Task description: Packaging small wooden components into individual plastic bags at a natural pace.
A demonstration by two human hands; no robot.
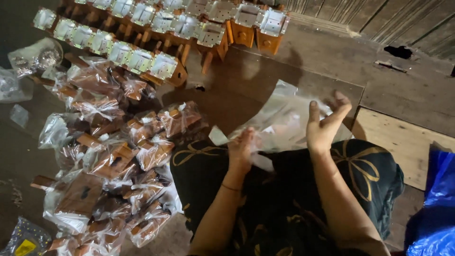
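A clear plastic bag hangs in front of me above my lap. My left hand grips its lower left edge, blurred by motion. My right hand holds the bag's right side, thumb and fingers spread against the film. My lap is covered by black cloth with gold bow patterns. The bag looks empty, though glare hides part of it.
A heap of bagged brown wooden pieces lies on the floor to my left. Rows of unbagged wooden pieces with shiny metal plates stand beyond it. A pale wooden board and blue plastic sheet are at right.
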